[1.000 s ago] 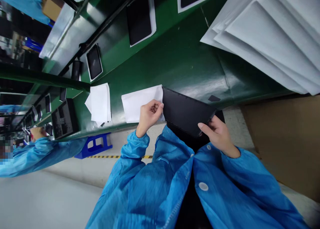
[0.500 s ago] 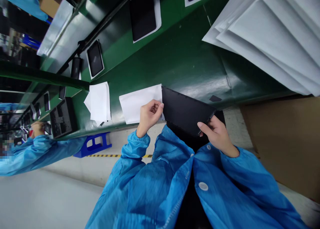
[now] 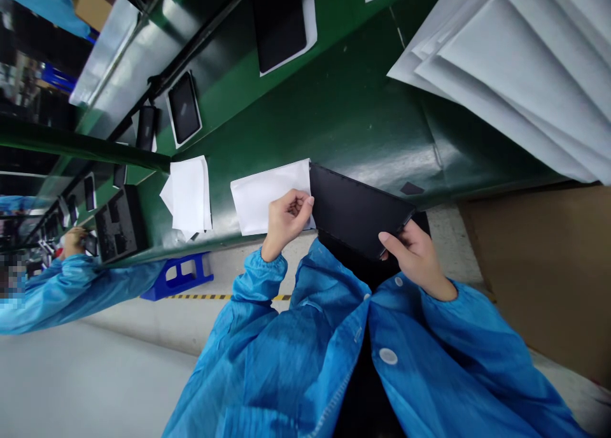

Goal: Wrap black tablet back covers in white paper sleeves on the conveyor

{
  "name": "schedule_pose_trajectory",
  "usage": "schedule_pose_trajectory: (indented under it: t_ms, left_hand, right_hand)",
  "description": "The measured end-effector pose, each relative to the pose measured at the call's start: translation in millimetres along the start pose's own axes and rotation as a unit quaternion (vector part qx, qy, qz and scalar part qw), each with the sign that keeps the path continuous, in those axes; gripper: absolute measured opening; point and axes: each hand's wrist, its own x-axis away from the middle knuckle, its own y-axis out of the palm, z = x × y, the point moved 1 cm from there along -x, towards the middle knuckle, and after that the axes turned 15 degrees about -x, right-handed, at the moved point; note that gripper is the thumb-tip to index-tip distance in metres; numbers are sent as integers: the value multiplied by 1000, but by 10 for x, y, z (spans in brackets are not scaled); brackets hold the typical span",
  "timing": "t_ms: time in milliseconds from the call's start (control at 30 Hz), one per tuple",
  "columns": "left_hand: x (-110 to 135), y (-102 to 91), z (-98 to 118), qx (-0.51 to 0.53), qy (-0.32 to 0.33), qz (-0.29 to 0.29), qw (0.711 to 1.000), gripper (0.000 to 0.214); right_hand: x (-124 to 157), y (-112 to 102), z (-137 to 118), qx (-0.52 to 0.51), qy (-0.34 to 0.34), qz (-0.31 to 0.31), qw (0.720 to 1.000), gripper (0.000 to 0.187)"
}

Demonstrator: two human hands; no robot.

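Observation:
Between my hands is a flat black panel point(image 3: 360, 209), tilted over the front edge of the green bench. Its left edge meets the open end of a white sleeve point(image 3: 255, 193) that looks like thin foam or paper; whether part of the panel is inside cannot be seen. My left hand point(image 3: 289, 218) is closed, thumb and fingers pinching at the sleeve's right edge. At the panel's lower right corner, my right hand point(image 3: 413, 256) grips it, thumb on top and fingers underneath.
White sheets point(image 3: 191, 193) lie left on the bench; a large white stack point(image 3: 525, 69) is at right. Black panels point(image 3: 279, 24) on white sheets line the back strip. A small black piece point(image 3: 412, 188), cardboard point(image 3: 539, 266), a blue stool point(image 3: 184, 275) and a co-worker's sleeve point(image 3: 81, 298) are nearby.
The sleeve and black panel have shifted very slightly right with my hands. Panels on the back strip have moved a little right and away. My grip looks the same.

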Motion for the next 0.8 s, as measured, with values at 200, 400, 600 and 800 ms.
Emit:
schedule_pose_trajectory:
  t_ms: [200, 400, 600, 800]
  left_hand:
    - [-13, -15, 8, -9, 10, -9, 1000, 42]
    - [1, -25, 21, -28, 22, -20, 999, 37]
    - [-28, -58, 4, -58, 3, 38, 998, 39]
    - [32, -70, 97, -95, 29, 33, 994, 34]
  right_hand:
    - [-10, 1, -23, 1, 4, -5, 1000, 50]
    - [-1, -9, -12, 6, 10, -10, 1000, 49]
    - [-37, -73, -46, 8, -10, -2, 1000, 44]
    - [-86, -118, -79, 2, -12, 12, 1000, 36]
